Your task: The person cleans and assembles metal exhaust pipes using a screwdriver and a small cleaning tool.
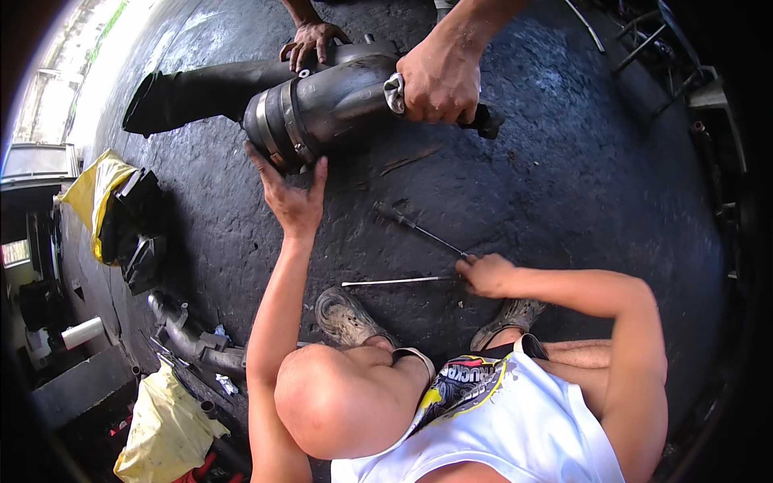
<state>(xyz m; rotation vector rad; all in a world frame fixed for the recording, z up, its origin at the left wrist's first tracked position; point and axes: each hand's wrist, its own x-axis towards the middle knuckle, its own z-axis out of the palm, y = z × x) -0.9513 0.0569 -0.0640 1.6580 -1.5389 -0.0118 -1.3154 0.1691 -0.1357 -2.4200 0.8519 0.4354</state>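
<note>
My left hand [294, 201] reaches up to a thick black air duct [346, 92], its fingers spread against the near end. Two metal hose clamps [287, 121] circle that end. My right hand [485, 275] is closed around one end of a thin tool [431, 237] with a metal shaft; its dark far end points toward the duct, and its exact kind is unclear. Close by the same hand, a thin white rod [394, 282] extends left near my shoe. Another person's hand [443, 76] grips the duct's right side with a rag [394, 92]; a second hand [314, 42] rests at its top.
The dark, rough floor [564, 201] surrounds my shoes [348, 314]. At left are a yellow bag [103, 189] with black parts, a curved black pipe [189, 330] and a pale yellow sack [165, 427]. Metal frames [644, 40] stand at far right.
</note>
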